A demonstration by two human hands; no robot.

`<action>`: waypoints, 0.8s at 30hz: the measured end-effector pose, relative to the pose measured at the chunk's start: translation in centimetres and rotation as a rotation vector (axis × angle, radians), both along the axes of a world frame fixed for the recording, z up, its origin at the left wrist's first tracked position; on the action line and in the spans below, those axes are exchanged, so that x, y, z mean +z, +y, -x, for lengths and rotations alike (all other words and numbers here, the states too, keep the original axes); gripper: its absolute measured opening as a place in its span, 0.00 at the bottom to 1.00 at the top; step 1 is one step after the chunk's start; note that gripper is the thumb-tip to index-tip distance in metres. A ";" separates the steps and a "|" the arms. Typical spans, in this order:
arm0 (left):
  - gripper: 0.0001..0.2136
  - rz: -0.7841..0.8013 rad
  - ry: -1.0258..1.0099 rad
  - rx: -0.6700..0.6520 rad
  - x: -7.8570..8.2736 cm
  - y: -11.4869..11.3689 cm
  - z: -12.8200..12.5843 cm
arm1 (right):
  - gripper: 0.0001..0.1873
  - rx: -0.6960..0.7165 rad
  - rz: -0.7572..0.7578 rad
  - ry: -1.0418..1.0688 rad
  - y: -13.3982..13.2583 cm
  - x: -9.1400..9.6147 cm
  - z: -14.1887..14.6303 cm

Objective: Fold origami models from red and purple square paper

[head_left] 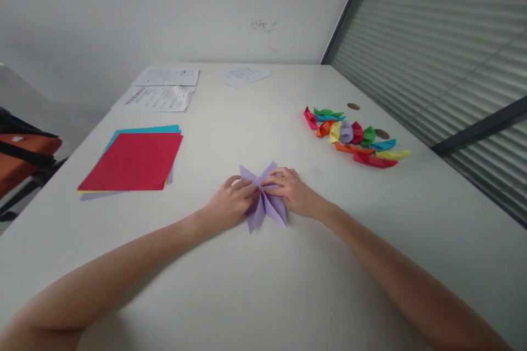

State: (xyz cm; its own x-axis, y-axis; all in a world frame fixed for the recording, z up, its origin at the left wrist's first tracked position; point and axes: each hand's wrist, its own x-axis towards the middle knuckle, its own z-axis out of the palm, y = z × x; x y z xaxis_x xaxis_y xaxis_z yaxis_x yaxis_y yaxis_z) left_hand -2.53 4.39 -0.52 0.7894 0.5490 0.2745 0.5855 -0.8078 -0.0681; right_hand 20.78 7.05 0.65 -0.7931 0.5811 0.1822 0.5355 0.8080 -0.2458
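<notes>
A lilac sheet of paper [267, 209], folded into a pleated bow-tie shape, lies on the white table [263, 285] in front of me. My left hand [230, 203] rests on its left side with fingers curled, pinching the paper at its narrow middle. My right hand [294, 191] presses on the right side, fingertips meeting the left hand's at the centre crease. Both forearms stretch across the table toward it.
A stack of coloured square sheets, red on top [134, 160], lies to the left. Several folded paper shapes in mixed colours [354, 136] cluster at the right. Printed white papers [162, 88] lie at the far edge. An orange chair [22, 156] stands at the left. Window blinds [453, 55] run along the right.
</notes>
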 end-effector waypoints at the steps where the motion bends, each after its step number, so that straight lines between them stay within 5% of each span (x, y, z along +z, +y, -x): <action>1: 0.09 0.008 -0.010 0.006 0.0 0.0 0.0 | 0.24 0.000 -0.007 -0.011 -0.1 -0.1 -0.1; 11: 0.11 0.070 -0.050 -0.012 0.3 0.0 0.1 | 0.23 -0.051 -0.164 -0.037 0.1 -0.8 -1.1; 24: 0.12 0.089 -0.133 0.035 0.0 -0.2 0.1 | 0.29 -0.140 -0.140 -0.003 1.4 -1.6 -2.8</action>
